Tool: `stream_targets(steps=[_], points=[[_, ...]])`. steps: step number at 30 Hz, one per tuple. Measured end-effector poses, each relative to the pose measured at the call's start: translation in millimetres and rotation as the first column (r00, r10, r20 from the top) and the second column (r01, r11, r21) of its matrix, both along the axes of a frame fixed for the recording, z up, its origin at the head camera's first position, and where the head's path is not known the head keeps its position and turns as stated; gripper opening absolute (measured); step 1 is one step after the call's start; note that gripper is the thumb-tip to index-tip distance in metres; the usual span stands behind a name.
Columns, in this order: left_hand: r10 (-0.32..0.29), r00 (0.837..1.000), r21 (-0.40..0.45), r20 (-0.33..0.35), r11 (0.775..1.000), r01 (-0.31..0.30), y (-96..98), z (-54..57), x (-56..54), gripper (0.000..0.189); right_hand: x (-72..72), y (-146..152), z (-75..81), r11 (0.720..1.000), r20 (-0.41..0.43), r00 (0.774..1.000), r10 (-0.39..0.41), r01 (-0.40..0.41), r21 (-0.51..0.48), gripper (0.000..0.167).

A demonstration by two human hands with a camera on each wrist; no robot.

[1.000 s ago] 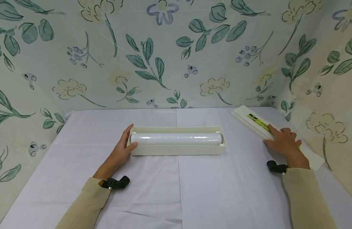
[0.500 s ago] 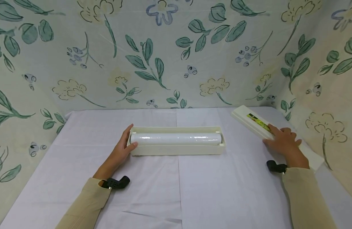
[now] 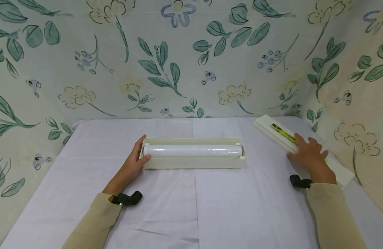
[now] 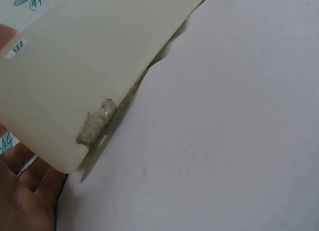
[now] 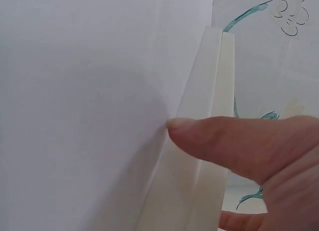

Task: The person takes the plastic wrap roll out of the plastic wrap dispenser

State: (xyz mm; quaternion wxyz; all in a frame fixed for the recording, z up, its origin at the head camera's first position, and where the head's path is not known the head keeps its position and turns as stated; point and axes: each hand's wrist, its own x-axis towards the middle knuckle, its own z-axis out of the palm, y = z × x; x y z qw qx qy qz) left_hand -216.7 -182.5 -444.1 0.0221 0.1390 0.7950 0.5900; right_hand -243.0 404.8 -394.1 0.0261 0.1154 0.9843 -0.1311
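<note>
A long cream box (image 3: pixel 194 163) sits in the middle of the table, its open top showing a shiny roll of clear plastic wrap (image 3: pixel 191 150). My left hand (image 3: pixel 131 164) grips the box's left end, thumb at the near corner and fingers behind. A smudged patch marks the box's end wall (image 4: pixel 55 91) in the left wrist view. At the far right, the cream box lid (image 3: pixel 273 133), with a yellow-green label, lies at a slant. Across it rests my right hand (image 3: pixel 311 157), fingers spread towards its far edge. The thumb (image 5: pixel 214 134) touches its near side in the right wrist view.
White cloth covers the table (image 3: pixel 166 207), with a seam running front to back. Floral fabric (image 3: pixel 176 69) hangs behind and along both sides, close to the lid's right end. Each wrist carries a black camera mount (image 3: pixel 127 198).
The right hand's index and middle fingers have lifted and spread slightly over the lid. The left hand, box and lid stay in place; the head view shifts a little.
</note>
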Motion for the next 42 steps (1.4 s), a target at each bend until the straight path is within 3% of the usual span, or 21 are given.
stream_targets(steps=[17, 26, 35, 42], points=[[0.001, 1.000, 0.007, -0.013, 1.000, 0.000, 1.3, 2.5, 1.7, 0.074, 0.7, -11, 0.7, 0.999, -0.032, 0.999, 0.043, -0.042, 0.025, 0.097], [-0.004, 1.000, 0.013, -0.012, 1.000, 0.004, 1.4, 3.3, 0.3, 0.075, 4.2, -22, 4.4, 0.997, -0.101, 0.991, 0.083, -0.082, 0.010, 0.092], [-0.001, 1.000, 0.010, -0.019, 1.000, 0.001, 0.8, 1.4, -0.1, 0.077, 8.6, -40, 17.1, 0.986, -0.156, 0.975, 0.159, -0.166, -0.030, 0.088], [-0.004, 1.000, 0.008, -0.012, 1.000, 0.004, -0.4, -0.1, -0.4, 0.075, 14.8, -56, 25.7, 0.971, -0.226, 0.949, 0.221, -0.236, -0.040, 0.083]])
